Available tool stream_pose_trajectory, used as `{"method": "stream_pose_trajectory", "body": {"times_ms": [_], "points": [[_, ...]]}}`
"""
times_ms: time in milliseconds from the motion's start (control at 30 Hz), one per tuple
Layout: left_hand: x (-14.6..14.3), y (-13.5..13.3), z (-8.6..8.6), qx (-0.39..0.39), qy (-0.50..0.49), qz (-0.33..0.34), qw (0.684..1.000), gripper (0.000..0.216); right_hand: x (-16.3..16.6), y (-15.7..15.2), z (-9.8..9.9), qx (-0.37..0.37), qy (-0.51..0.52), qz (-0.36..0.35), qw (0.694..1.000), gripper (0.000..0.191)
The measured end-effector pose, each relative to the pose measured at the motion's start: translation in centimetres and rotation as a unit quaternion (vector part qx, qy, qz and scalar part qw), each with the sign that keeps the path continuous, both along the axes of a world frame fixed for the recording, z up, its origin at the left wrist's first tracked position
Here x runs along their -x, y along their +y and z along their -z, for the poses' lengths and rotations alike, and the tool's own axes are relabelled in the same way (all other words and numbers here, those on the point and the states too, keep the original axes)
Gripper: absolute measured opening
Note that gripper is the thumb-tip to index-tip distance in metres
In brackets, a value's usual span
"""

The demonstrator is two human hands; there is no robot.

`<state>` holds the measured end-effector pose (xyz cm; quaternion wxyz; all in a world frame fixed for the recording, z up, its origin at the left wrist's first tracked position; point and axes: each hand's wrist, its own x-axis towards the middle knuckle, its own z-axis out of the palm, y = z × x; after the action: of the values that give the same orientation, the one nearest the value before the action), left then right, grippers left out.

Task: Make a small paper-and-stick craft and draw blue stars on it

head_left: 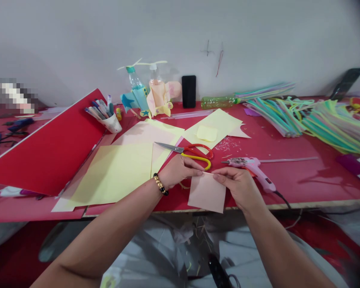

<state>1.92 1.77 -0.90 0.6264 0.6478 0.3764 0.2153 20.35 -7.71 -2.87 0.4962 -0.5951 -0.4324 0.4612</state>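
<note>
Between my two hands hangs a small pale pink piece of paper [207,194], held by its top edge over the table's front edge. My left hand [178,171], with a beaded bracelet at the wrist, pinches the top left corner. At the top right, my right hand [238,182] pinches the same edge. Just beyond my left hand lie scissors [194,150] with red and yellow handles. A pink glue gun [258,170] rests beyond my right hand, a clear glue stick behind it. Yellow paper sheets [116,172] lie to the left.
A red board [53,148] leans beside a cup of pens [111,123]. Two bottle models [146,94], a black phone [188,92] and a green bottle [218,102] stand or lie by the wall. Bundles of coloured strips [338,126] lie right. A yellow cut-out [206,133] sits on paper.
</note>
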Motion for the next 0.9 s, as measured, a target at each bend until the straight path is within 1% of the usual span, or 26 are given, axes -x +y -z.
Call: {"method": "stream_pose_trajectory", "body": {"times_ms": [300, 467, 633, 767, 900], "points": [[-0.02, -0.03, 0.19, -0.03, 0.003, 0.004, 1.0, 0.021, -0.04, 0.01, -0.08, 0.008, 0.009, -0.008, 1.0, 0.022], [0.05, -0.05, -0.16, -0.025, 0.004, 0.008, 1.0, 0.018, -0.39, 0.08, -0.51, 0.013, -0.008, -0.043, 0.999, 0.025], [0.17, 0.1, -0.01, -0.028, 0.007, 0.013, 1.0, 0.017, -0.47, 0.01, -0.43, 0.015, -0.023, -0.045, 0.999, 0.024], [-0.05, -0.06, 0.33, -0.051, 0.027, 0.01, 0.998, 0.025, -0.23, -0.02, -0.13, 0.005, -0.024, -0.033, 0.999, 0.022], [-0.58, -0.68, 0.41, -0.04, 0.058, 0.02, 0.997, 0.032, 0.04, -0.05, -0.27, 0.003, -0.037, -0.049, 0.998, 0.021]]}}
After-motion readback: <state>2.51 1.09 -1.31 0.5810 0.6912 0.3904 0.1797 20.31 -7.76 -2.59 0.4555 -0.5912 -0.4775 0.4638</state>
